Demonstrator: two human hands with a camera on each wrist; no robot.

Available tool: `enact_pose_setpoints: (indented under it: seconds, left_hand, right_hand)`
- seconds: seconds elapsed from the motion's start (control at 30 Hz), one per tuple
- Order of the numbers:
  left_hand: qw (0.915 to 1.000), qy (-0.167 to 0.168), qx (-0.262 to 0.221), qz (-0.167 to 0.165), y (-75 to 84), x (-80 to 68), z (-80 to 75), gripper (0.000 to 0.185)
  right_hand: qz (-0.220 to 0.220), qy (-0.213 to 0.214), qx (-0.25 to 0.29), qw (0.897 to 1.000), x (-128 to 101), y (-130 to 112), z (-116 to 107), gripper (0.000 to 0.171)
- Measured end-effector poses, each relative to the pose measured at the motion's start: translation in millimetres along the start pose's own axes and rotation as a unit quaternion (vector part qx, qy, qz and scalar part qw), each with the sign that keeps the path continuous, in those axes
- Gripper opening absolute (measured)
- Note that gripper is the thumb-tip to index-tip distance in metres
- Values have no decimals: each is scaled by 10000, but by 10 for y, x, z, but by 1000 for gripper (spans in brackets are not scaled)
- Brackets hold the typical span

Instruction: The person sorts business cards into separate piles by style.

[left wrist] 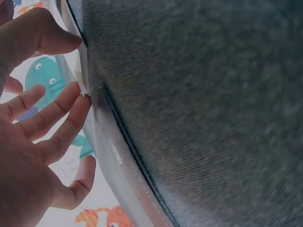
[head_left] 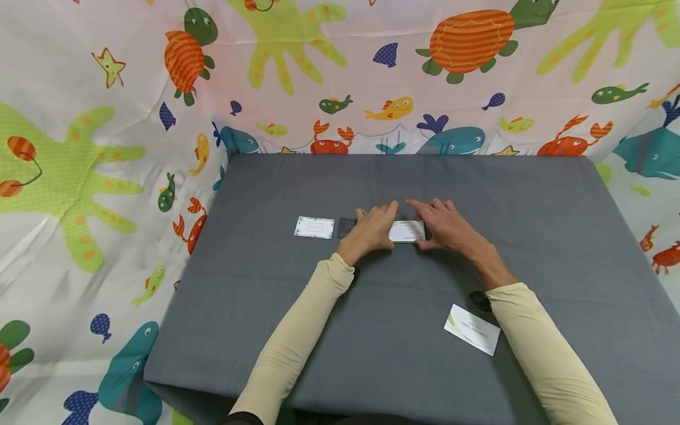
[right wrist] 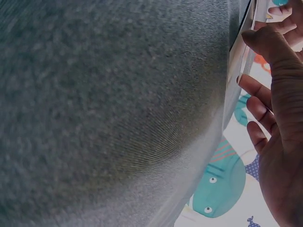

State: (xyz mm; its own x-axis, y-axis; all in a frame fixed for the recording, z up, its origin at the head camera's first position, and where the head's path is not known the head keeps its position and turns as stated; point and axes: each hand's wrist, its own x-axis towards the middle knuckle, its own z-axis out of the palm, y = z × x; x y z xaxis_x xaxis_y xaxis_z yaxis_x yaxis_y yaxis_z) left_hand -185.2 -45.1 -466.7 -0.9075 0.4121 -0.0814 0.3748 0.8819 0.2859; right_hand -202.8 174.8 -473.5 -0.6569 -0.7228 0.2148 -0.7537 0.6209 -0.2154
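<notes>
Left hand (head_left: 373, 227) and right hand (head_left: 445, 225) both on a white card (head_left: 406, 231) lying flat near the middle of the grey table (head_left: 531, 236), slightly toward the far edge. Card pinched from both ends: left fingers (left wrist: 61, 111) and thumb at the left short edge, right fingers (right wrist: 258, 97) and thumb at the right short edge. Grip light, fingertips only, no clenching. Card edge visible between fingertips in both wrist views; whether lifted clear of the cloth cannot be told.

Dark card (head_left: 347, 227) just beside the left hand, partly hidden under it. Patterned card (head_left: 314, 228) next to it, further toward the left edge, flat. Green-striped card (head_left: 472, 337) well apart, near the front edge, beside the right forearm. Sea-creature curtain (head_left: 340, 77) behind and around the table.
</notes>
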Motion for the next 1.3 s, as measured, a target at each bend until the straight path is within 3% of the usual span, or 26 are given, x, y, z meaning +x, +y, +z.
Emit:
enact_pose_setpoints:
  seconds: [0.9,1.3]
  left_hand:
    - [9994,-111,309,68,23,-8,9,67]
    - [9996,14,231,144,83,-92,-53,65]
  right_hand:
    - [199,-212,337,9990,-68,47,45,88]
    - [367,-145,90,9992,-139,-15,-70,84]
